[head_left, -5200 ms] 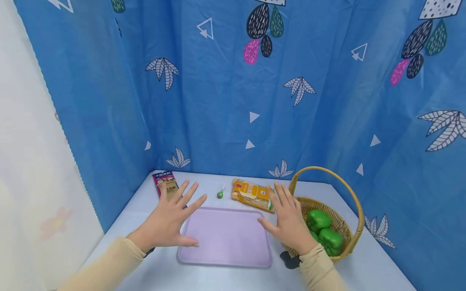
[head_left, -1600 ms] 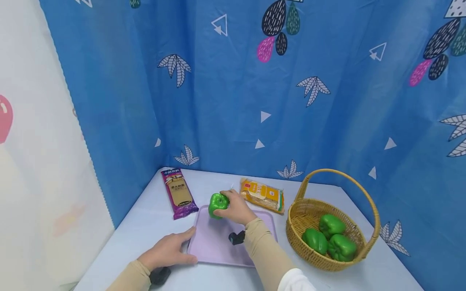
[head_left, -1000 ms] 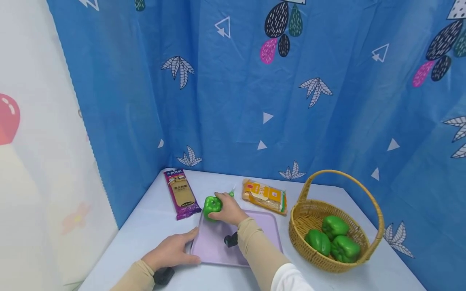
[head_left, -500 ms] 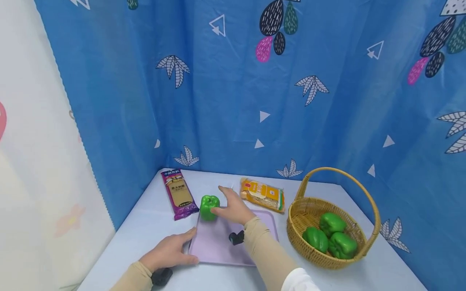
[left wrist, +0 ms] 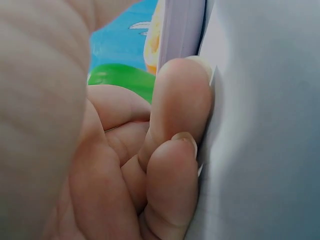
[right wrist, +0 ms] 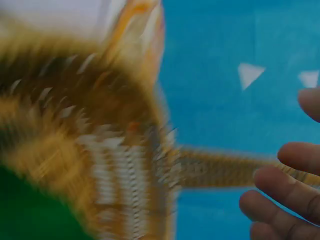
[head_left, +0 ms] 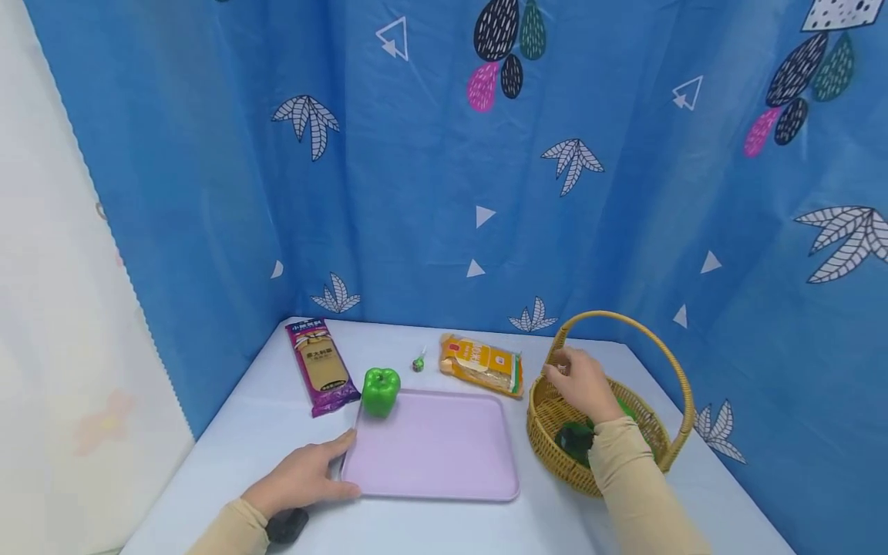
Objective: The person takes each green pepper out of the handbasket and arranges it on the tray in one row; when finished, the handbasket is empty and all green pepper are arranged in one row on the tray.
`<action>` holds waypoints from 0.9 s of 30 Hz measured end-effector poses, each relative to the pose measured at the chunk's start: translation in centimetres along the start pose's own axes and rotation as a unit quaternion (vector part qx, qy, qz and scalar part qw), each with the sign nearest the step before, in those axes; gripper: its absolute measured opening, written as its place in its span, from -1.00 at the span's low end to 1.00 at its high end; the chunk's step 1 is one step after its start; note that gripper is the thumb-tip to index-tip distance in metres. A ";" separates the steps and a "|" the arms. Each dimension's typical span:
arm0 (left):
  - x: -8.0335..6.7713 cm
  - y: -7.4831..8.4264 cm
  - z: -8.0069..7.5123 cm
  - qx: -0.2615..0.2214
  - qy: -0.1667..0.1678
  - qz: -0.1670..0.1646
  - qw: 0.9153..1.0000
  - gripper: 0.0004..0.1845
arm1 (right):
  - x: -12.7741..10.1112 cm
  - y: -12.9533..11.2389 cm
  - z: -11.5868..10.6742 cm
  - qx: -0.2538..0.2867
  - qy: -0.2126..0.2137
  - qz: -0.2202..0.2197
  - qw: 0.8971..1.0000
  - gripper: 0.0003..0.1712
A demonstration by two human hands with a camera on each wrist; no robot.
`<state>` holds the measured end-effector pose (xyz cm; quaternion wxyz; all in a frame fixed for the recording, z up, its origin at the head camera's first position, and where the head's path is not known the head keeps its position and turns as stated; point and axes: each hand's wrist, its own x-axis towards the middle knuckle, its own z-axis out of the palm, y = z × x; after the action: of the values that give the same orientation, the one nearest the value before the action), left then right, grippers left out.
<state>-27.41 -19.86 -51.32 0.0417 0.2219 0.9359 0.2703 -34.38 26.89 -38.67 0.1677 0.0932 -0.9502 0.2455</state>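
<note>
While the left hand (head_left: 301, 479) rests at the tray's (head_left: 444, 470) near-left corner, fingers loosely bent against its rim and thumb along the edge, the right hand (head_left: 581, 383) hangs over the basket (head_left: 548, 443) with fingers relaxed and grasping nothing.

Seen from the head camera, the lilac tray sits at the desk's (head_left: 243, 432) centre. One green pepper (head_left: 381, 390) stands at the tray's 11 o'clock corner, touching the rim. The wicker basket lies at 3 o'clock from the tray, well apart from that pepper; more green peppers (head_left: 627, 408) lie inside it, mostly hidden by the right forearm. A purple packet (head_left: 319, 375) lies at 10 o'clock, an orange packet (head_left: 482, 364) at 1 o'clock, and a small green sweet (head_left: 418, 364) between them.

The right wrist view is blurred: basket weave, a green patch below, fingertips (right wrist: 280, 192) near the handle (right wrist: 220, 167).

The peppers look glossy, so likely smooth and a little slippery, firm and light. Fingers spread around the body from above would probably hold one best, rather than pinching the short stem. The basket looks stiff; its arched handle could get in the way of the wrist.
</note>
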 end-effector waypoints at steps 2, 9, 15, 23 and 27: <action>-0.2 -0.3 -0.2 0.001 0.002 -0.001 1.000 0.08 | 0.0 1.5 0.2 0.005 -0.013 0.012 1.000 -0.47; -0.2 -1.0 0.7 -0.023 -0.012 -0.002 1.000 0.07 | -1.2 5.4 2.9 0.024 -0.095 0.039 0.994 -0.58; -0.5 -0.5 1.1 -0.041 -0.019 -0.006 0.999 0.05 | -2.3 6.4 4.2 -0.063 -0.158 0.068 0.983 -0.78; -0.5 -0.2 0.6 -0.025 -0.005 0.009 1.000 0.04 | -2.0 6.9 4.3 -0.102 -0.163 0.104 0.976 -0.61; -0.2 -0.1 0.2 -0.021 -0.003 0.008 1.000 0.04 | -1.3 7.0 4.4 -0.059 -0.108 0.087 0.989 -0.66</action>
<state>-27.20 -19.95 -51.51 0.0468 0.2290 0.9281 0.2899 -36.24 30.81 -45.83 0.0475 0.0261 -0.9800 0.1915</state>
